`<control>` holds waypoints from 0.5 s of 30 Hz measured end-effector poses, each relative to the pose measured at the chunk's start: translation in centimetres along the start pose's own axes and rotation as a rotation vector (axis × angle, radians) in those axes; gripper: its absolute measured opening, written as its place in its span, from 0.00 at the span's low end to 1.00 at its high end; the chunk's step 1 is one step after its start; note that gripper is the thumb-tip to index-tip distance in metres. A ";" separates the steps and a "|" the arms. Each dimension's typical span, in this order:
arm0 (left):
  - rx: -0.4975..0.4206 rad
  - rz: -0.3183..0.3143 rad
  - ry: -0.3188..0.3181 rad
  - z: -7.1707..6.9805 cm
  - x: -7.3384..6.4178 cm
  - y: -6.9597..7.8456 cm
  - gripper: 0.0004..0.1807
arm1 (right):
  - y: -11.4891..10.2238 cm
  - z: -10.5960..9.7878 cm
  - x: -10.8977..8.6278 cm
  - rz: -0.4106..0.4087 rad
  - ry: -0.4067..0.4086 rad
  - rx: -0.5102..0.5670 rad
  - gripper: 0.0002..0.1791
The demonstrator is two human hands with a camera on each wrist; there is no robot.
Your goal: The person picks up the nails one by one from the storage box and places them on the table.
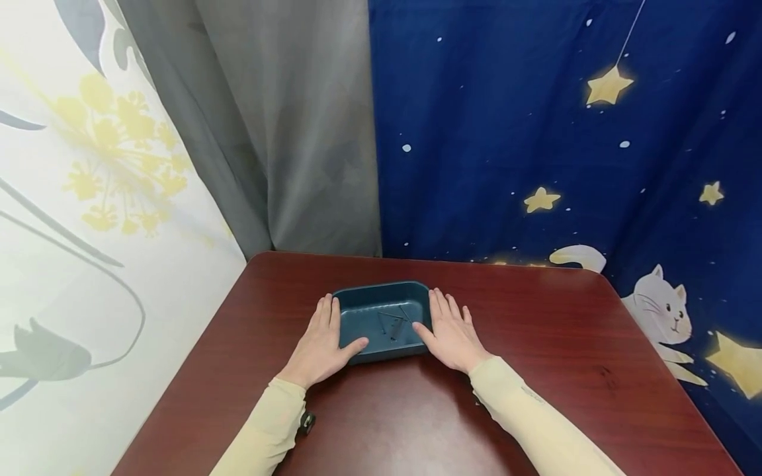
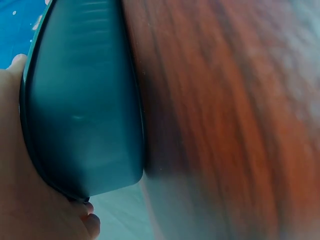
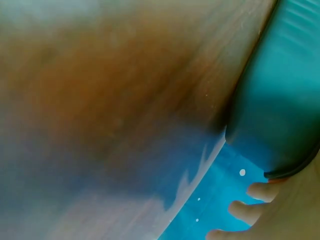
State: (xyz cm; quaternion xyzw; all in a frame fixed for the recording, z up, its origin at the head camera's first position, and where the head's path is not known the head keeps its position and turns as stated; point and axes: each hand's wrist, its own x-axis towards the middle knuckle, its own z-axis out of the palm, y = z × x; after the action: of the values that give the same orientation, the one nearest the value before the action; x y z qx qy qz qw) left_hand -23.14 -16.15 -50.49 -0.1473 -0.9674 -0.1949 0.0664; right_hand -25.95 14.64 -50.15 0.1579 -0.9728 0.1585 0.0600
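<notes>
A dark teal rectangular tray (image 1: 356,320) with rounded corners and raised walls sits on the table in the head view. Several thin dark stick-like pieces (image 1: 395,328) lie loose on its floor, right of centre, too small to name. My left hand (image 1: 318,347) rests against the left end, fingers straight along the wall and thumb over the near rim. At the right end my right hand (image 1: 451,335) mirrors it, fingers extended and thumb tip over the near corner. Both wrist views show the tray's outer wall (image 2: 80,110) close up, each hand at its rim.
The reddish-brown wooden table (image 1: 548,344) extends on all sides of the tray. Behind it hang a grey curtain (image 1: 315,132) and a blue star-patterned curtain (image 1: 476,132). A white flower-patterned cloth (image 1: 89,277) borders the left edge. A small black device (image 1: 306,423) shows under the left sleeve.
</notes>
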 end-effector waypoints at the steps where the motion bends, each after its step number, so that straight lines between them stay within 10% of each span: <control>1: 0.001 0.001 -0.003 0.0 0.1 0.1 0.64 | 0.0 -0.1 -0.2 0.004 -0.001 0.009 0.50; 15: 0.078 0.079 0.005 0.6 0.8 1.5 0.66 | 1.0 -0.8 -2.7 0.039 0.003 0.014 0.52</control>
State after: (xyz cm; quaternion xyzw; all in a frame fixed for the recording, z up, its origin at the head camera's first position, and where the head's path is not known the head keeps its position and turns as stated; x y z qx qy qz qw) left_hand -23.45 -14.36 -50.34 -0.1823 -0.9675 -0.1549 0.0820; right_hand -23.66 16.61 -50.11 0.1389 -0.9745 0.1667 0.0573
